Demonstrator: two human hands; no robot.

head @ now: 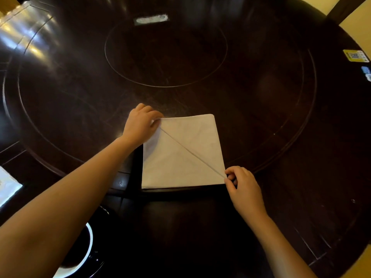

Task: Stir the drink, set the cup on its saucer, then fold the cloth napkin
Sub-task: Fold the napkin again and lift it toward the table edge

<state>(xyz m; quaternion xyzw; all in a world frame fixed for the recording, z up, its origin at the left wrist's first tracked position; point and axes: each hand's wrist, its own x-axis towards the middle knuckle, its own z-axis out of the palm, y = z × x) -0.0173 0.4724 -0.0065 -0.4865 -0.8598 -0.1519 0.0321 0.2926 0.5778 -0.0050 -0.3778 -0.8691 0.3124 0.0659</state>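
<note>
Napkin point(180, 153) pinched at opposite corners by left hand point(140, 125) and right hand point(244, 187): best pulled taut along diagonal, then pressed flat.

Ahead of both grips the counter point(180, 57) lies open as far as a small silver label point(151, 19). Right of the right grip point(245, 189) it runs free to stickers point(356, 55) at the rim. Between the grips lies the napkin point(180, 153). Behind the left grip point(140, 125), under the forearm, stands a white-rimmed cup point(90, 240).
</note>
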